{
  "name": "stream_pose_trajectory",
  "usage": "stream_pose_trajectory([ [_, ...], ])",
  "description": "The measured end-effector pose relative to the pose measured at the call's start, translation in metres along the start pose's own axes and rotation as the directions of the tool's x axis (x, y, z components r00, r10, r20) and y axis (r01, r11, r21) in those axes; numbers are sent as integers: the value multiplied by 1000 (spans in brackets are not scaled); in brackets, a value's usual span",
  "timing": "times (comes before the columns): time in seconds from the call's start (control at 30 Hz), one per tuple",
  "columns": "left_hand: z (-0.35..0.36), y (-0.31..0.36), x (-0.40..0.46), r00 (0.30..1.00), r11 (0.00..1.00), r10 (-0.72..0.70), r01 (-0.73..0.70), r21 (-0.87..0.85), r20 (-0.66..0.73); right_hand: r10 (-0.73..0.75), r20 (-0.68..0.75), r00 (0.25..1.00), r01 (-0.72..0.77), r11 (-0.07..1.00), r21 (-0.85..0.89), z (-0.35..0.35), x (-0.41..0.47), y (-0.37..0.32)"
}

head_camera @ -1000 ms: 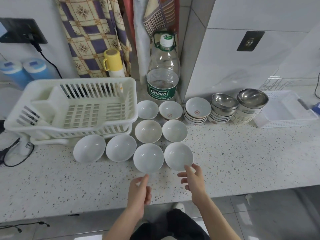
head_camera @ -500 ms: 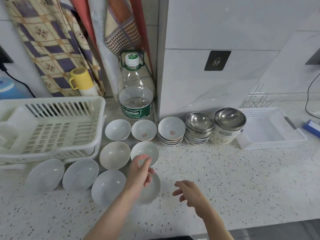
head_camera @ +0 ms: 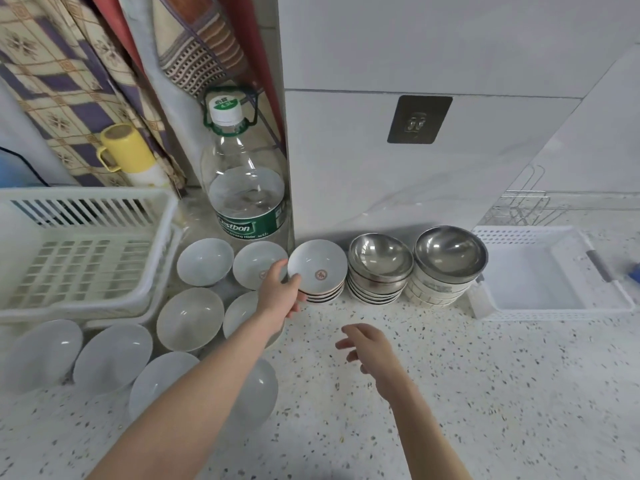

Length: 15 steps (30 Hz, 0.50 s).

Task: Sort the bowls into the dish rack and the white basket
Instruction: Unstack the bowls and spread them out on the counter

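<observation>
left hand (head_camera: 280, 292) at the near-left rim of the top small white saucer-bowl with a red emblem (head_camera: 318, 269); thumb lies on the rim, other fingers curl under the edge. reads as a pinch on that top bowl, though lift has not plainly begun. right hand (head_camera: 372, 347) hangs over the speckled white counter (head_camera: 485, 393), fingers loosely spread, holding nothing, touching nothing.

risks, as judged from here:
- the saucer-bowl sits on a short stack of red-rimmed saucers (head_camera: 323, 295); a one-sided pinch may drag the one beneath along, or tip the top one so it slides off.
- the stack stands just beside the stack of steel bowls (head_camera: 379, 271); a sideways pull could knock rim against rim.
- left forearm crosses over the plain white bowls (head_camera: 189, 318) near the counter front; drawing back low could clip them.
- the clear water bottle with green label (head_camera: 246, 188) stands close behind; less likely to be struck.

look of the thing: shallow, glazed white, small red mark at centre of the well, thin reddish band at the edges lower in the stack. smooth glaze, likely slippery.

destinations: white slatted plastic dish rack (head_camera: 86, 251) at far left, holding no bowls in its visible part; white perforated basket (head_camera: 554, 271) at far right, past the second steel-topped stack of patterned bowls (head_camera: 448, 268). nothing sorted yet by the look of it.
</observation>
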<state>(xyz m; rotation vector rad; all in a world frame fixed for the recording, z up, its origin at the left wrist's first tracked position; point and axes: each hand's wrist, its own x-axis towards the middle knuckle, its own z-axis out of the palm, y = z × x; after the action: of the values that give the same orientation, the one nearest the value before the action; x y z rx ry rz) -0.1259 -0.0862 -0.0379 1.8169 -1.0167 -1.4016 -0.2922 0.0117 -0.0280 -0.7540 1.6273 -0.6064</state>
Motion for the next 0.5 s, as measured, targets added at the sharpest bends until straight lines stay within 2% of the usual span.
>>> stream_pose_trajectory([
  [0.23,4,-1,5,999,996,39,-39,74,-7,-58,15,998,58,998,32,4,13,-3],
  [0.5,3,8,1,995,995,96,-95,35,-9,-89,-80,993,95,992,79,10,24,-11],
])
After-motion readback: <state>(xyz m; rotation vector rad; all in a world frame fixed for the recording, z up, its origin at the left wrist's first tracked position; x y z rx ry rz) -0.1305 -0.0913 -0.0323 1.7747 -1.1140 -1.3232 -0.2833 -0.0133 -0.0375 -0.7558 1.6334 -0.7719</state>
